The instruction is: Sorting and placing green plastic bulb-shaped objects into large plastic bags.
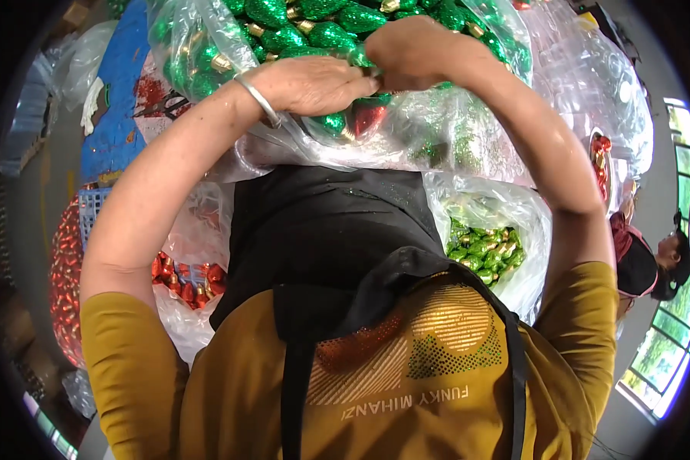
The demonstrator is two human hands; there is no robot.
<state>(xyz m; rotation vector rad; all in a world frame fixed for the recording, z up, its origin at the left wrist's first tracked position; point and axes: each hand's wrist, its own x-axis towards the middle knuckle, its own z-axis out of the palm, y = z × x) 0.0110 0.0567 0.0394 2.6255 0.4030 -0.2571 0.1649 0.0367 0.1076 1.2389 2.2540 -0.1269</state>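
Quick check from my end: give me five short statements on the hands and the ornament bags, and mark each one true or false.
1. Both hands meet at the clear bag of green glittery bulb ornaments. True: the left hand and right hand touch there.
2. The left wrist is bare. False: it wears a silver bangle.
3. A red ornament shows just under the hands. True.
4. The smaller bag by the right arm holds blue ornaments. False: that bag's ornaments are shiny green.
5. The ornaments by the left elbow are green. False: those ornaments are red.
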